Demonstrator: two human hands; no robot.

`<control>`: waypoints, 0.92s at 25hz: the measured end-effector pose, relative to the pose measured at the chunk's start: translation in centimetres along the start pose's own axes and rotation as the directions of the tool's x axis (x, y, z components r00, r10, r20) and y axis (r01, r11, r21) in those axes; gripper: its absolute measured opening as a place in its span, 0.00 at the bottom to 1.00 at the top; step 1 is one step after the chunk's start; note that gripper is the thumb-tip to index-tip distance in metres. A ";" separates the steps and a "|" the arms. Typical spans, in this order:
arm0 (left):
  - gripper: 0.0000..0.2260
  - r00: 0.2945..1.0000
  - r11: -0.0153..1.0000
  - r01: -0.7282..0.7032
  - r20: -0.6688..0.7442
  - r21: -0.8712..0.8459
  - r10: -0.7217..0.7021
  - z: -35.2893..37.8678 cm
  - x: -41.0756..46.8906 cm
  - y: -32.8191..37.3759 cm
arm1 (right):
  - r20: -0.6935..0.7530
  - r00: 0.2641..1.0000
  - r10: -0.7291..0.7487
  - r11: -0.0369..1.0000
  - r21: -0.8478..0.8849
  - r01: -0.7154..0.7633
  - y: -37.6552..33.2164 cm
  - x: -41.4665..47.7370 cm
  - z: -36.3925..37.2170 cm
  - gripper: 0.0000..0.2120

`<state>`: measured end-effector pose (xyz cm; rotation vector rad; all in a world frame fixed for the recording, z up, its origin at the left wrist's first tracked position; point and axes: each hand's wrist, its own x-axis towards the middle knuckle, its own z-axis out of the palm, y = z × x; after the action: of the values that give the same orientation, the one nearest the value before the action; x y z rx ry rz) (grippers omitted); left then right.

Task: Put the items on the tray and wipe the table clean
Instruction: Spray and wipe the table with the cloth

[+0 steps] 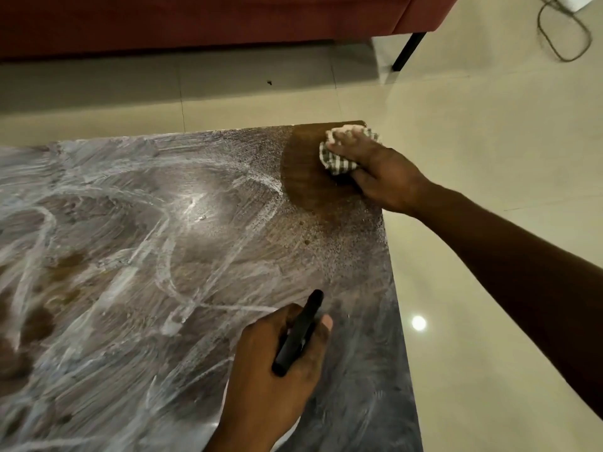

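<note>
Near hand: left hand [277,360], at the near right of the table, fingers and thumb curled round a slim black stick-shaped object [298,334]. What the object is cannot be told.
Surface: dark brown wooden table top [365,370], its right edge running from near to far.
Coating: white smeared film [98,197] in swirls and streaks, covering nearly all of the top from near left to far.
Cleared patch: bare glossy brown arc [303,171] at the far right corner, just left of the cloth.
Wiping tool: bunched green-and-white checked cloth [336,161], lying on the far right corner.
Far hand: right hand [381,177], arm stretched out, fingers laid over the cloth and thumb hooked round its near side, pressing it down.
Tray and items: not in view.
Beyond: pale glossy tiled floor [473,158]; dark red sofa [195,21] at far; a looped cable [561,37] at far right.
Stage, judged: wiping barely begun; most of the film remains.
Risk one: the cloth sits at the very corner, so a stroke outward could carry it off the edge, or push film onto the floor.
Risk two: a loaded cloth may smear rather than lift.
Risk three: the black object could drag through the film if the left hand lowers.
Cloth relative to hands: under the right hand; well apart from the left, far right of it.
</note>
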<state>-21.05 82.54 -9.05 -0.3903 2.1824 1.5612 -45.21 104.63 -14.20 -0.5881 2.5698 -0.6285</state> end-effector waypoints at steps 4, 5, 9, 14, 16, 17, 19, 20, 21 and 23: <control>0.25 0.999 0.998 0.049 -0.002 -0.024 -0.049 1.2 -2.0 -0.6 | 0.228 0.932 -0.282 0.954 -0.035 0.297 -1.0 -8.4 2.3 0.31; 0.25 0.997 0.997 0.073 0.000 -0.024 -0.073 1.5 -2.6 -0.7 | 0.207 0.934 -0.291 0.951 -0.041 0.306 -0.3 -10.1 1.9 0.32; 0.21 0.995 0.995 0.102 0.006 -0.004 -0.102 2.6 -4.5 -2.1 | -0.004 0.999 -0.045 0.999 -0.021 0.045 1.3 -7.1 0.3 0.35; 0.23 0.995 0.993 0.104 -0.004 0.047 -0.104 3.2 -6.5 -2.6 | 0.096 0.989 -0.109 0.993 -0.021 0.112 -3.8 -4.7 3.7 0.35; 0.24 0.989 0.989 0.150 0.004 0.016 -0.150 3.4 -7.2 -2.7 | 0.255 0.925 -0.283 0.952 -0.040 0.302 -4.1 -10.1 5.6 0.33; 0.24 0.986 0.986 0.168 0.020 -0.006 -0.168 3.6 -7.7 -2.8 | 0.281 0.900 -0.335 0.933 -0.035 0.358 -3.5 -12.7 5.6 0.32; 0.23 0.982 0.983 0.185 0.031 -0.013 -0.185 3.8 -8.4 -3.2 | 0.229 0.925 -0.302 0.946 -0.049 0.321 -1.3 -15.0 3.9 0.34; 0.22 0.982 0.982 0.188 0.033 0.009 -0.188 3.8 -8.7 -3.4 | 0.176 0.957 -0.232 0.968 -0.057 0.245 -0.5 -14.7 3.1 0.36; 0.19 0.982 0.983 0.183 0.041 0.030 -0.184 3.9 -8.9 -3.6 | 0.117 0.982 -0.151 0.986 -0.050 0.158 -0.1 -13.7 2.6 0.37; 0.17 0.982 0.984 0.172 0.071 0.042 -0.175 4.4 -9.6 -4.1 | 0.013 1.000 -0.007 1.000 0.004 0.007 -0.5 -10.0 2.5 0.35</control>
<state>-9.99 85.20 -8.88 -0.4897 2.0570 1.4187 -35.63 108.34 -12.96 -0.5985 2.5549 -0.6293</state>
